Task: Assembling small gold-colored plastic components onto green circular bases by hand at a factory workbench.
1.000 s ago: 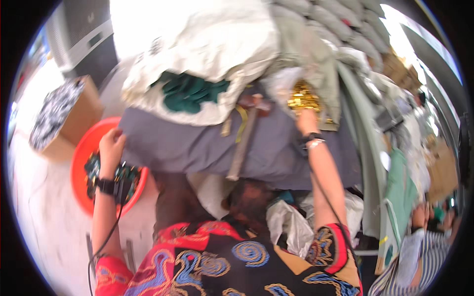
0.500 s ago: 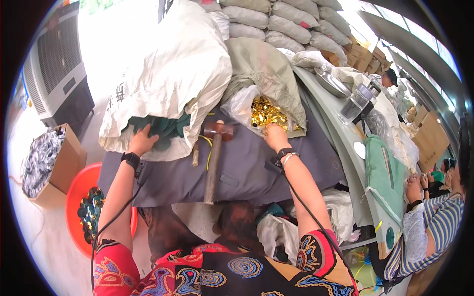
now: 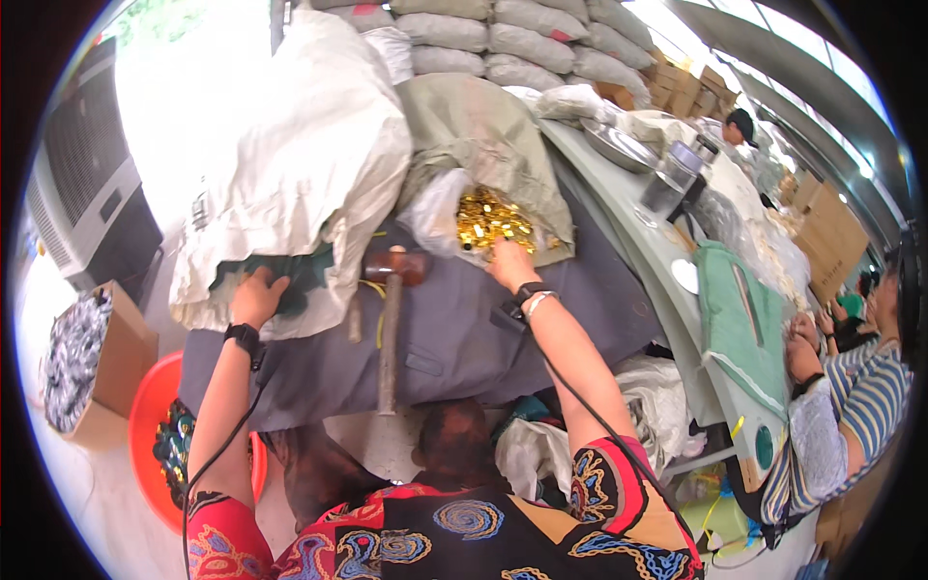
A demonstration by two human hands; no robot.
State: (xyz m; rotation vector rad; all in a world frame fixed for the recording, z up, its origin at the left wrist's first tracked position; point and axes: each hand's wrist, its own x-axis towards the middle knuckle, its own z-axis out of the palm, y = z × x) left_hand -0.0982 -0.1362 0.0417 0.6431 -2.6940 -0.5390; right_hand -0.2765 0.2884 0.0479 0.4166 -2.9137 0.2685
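Observation:
My left hand [image 3: 257, 298] reaches into the mouth of a white woven sack [image 3: 300, 145], over dark green flat pieces [image 3: 302, 276]. Its thumb is spread from the fingers, whose tips are partly hidden among the pieces. At the mouth of an olive sack [image 3: 474, 116], my right hand [image 3: 511, 265] has its fingers bunched together against a heap of shiny gold pieces [image 3: 491, 220]. What those fingers hold, if anything, is hidden. Between the hands lies a mallet [image 3: 391, 324] with a reddish-brown head and a wooden handle, on a dark grey cloth [image 3: 464, 338].
An orange-red tub [image 3: 145, 425] with green and gold pieces stands lower left, beside a cardboard box [image 3: 124, 372] of silvery pieces. At right, a long table [image 3: 619, 232] holds a clear bottle [image 3: 667, 179] and a green cloth bag [image 3: 739, 329]. A person in striped clothes [image 3: 860, 387] sits far right.
The view has shifted, so the sacks and mallet appear further left. My left hand's fingers are closer together over the green pieces. My right hand stays at the gold heap.

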